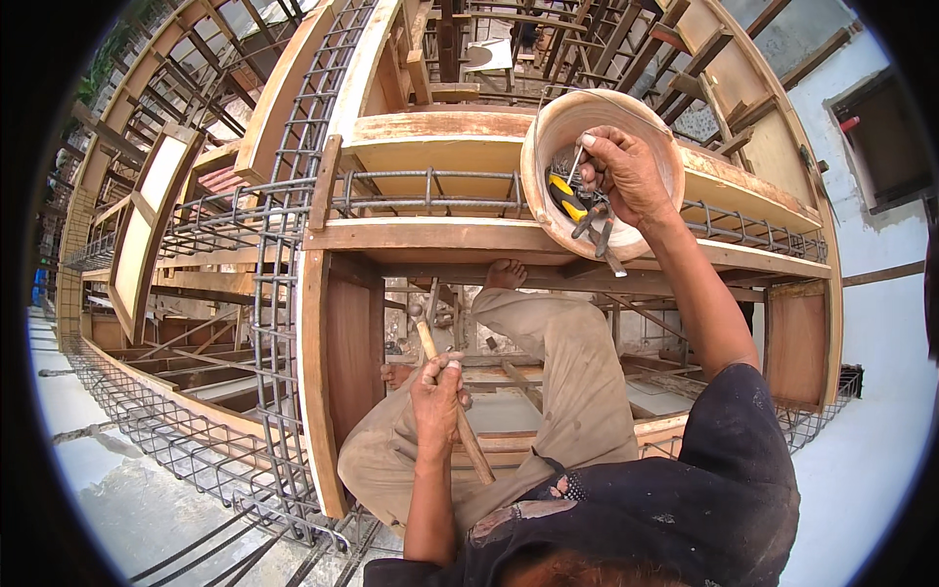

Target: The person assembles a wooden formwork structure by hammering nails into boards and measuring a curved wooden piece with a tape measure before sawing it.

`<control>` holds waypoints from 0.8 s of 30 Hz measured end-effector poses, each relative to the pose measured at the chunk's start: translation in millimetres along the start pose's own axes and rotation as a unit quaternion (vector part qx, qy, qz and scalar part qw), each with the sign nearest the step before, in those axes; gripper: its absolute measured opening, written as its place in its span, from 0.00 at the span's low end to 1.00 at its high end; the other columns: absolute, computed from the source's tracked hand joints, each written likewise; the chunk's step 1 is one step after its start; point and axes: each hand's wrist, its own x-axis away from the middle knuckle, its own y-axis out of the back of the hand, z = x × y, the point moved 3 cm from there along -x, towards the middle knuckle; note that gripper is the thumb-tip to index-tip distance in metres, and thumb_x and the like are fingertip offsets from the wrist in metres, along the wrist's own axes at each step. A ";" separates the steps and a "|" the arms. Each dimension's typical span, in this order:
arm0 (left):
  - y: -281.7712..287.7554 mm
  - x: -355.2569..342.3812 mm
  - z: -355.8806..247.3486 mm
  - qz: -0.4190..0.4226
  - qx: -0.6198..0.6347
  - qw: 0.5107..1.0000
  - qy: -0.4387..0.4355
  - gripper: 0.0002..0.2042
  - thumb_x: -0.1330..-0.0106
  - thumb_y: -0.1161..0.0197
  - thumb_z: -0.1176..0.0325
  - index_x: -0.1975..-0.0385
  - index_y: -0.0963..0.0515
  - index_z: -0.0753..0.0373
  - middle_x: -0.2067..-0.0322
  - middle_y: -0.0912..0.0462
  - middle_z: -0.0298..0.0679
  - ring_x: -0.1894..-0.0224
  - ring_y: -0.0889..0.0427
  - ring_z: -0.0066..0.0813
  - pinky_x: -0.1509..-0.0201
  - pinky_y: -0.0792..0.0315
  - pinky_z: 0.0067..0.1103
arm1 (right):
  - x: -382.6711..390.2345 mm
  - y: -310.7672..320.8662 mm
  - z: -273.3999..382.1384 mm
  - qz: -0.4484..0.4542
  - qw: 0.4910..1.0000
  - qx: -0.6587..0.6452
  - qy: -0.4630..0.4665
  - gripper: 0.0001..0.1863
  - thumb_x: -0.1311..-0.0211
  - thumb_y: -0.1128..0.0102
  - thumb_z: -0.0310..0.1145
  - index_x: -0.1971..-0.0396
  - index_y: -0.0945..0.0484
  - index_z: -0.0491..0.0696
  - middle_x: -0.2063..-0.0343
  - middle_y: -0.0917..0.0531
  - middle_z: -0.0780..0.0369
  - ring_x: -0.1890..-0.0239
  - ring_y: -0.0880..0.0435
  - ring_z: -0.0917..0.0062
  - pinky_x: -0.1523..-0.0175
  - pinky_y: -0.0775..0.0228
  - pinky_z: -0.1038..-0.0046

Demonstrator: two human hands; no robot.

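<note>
My right hand point(620, 171) is over a round pale bucket point(543, 157), pinching a thin nail point(576, 160) between thumb and finger. Inside the bucket lie loose nails point(561, 166), a yellow-and-black tool point(565, 199) and some dark hand tools point(604, 241). The bucket rests on a wooden formwork beam point(421, 235). Lower down, my left hand point(436, 396) is closed on the handle of a hammer point(469, 448), whose head points up and away from me. A small light item shows at my left thumb, too small to name.
I am perched on timber formwork over an opening, bare feet point(507, 274) on the boards. Rebar cages point(293, 205) run through the formwork beside and ahead of me. Timber props point(196, 49) crowd the background. A pale wall with a window opening point(875, 137) is at the right.
</note>
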 end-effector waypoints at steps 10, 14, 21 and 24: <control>-91.5 -19.5 -47.2 0.051 0.255 0.963 -0.071 0.23 0.30 0.33 0.64 0.41 0.25 0.71 0.73 0.27 0.29 0.74 0.29 0.12 0.75 0.30 0.12 | 122.6 -127.0 -95.8 -0.043 0.998 -0.040 0.013 0.07 0.31 0.37 0.30 0.58 0.23 0.43 0.70 0.18 0.62 0.74 0.19 0.83 0.74 0.28 0.82; -60.1 -41.2 -17.9 0.021 0.305 0.950 -0.059 0.17 0.30 0.33 0.62 0.51 0.21 0.68 0.75 0.27 0.29 0.76 0.30 0.13 0.76 0.32 0.12 | 143.9 -143.6 -157.6 -0.040 0.999 0.037 -0.005 0.09 0.29 0.39 0.31 0.56 0.24 0.43 0.68 0.20 0.62 0.71 0.21 0.83 0.69 0.25 0.77; 30.7 -121.2 69.4 -0.196 0.128 0.972 -0.001 0.11 0.28 0.39 0.62 0.65 0.22 0.64 0.76 0.28 0.29 0.79 0.31 0.15 0.78 0.34 0.16 | 169.3 -138.1 -265.8 0.165 0.867 0.013 -0.470 0.21 0.28 0.42 0.41 0.46 0.30 0.41 0.64 0.21 0.60 0.70 0.19 0.80 0.71 0.26 0.77; 70.9 -162.6 111.1 -0.231 0.026 0.973 0.005 0.08 0.27 0.42 0.64 0.61 0.23 0.63 0.75 0.26 0.31 0.78 0.29 0.18 0.77 0.32 0.17 | 154.8 -126.5 -321.2 0.136 0.843 0.232 -0.466 0.16 0.31 0.40 0.41 0.57 0.30 0.44 0.74 0.24 0.65 0.78 0.26 0.83 0.78 0.31 0.78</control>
